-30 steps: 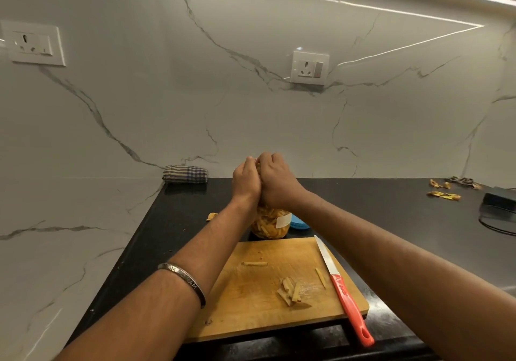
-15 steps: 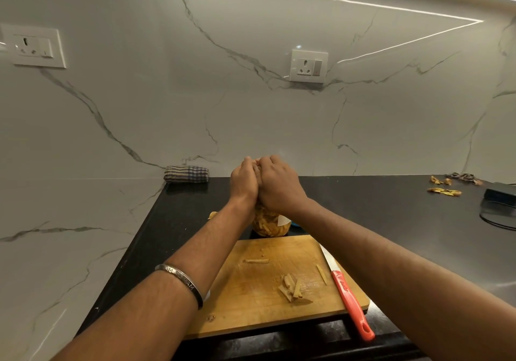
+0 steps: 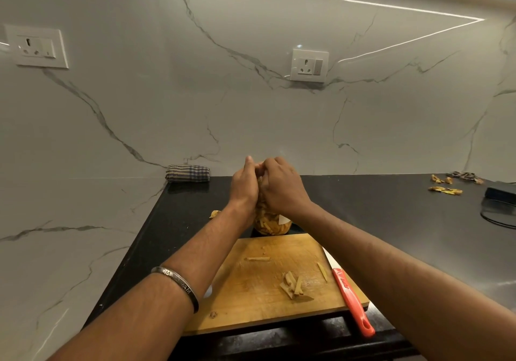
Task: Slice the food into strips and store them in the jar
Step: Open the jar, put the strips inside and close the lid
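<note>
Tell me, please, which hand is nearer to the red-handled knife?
Right. The right hand is over the jar, on the side of the knife; the left hand is beside it, farther away.

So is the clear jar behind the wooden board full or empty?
Largely full: pale strips fill the clear jar below both hands; its top is hidden.

jar (image 3: 270,222) mouth: hidden by both hands | grip: perhaps on strips, unclear

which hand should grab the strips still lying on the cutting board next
Probably the right hand: the loose strips lie on the cutting board's right half, beside the knife. Both hands are over the jar; the left hand sits farther away.
</note>
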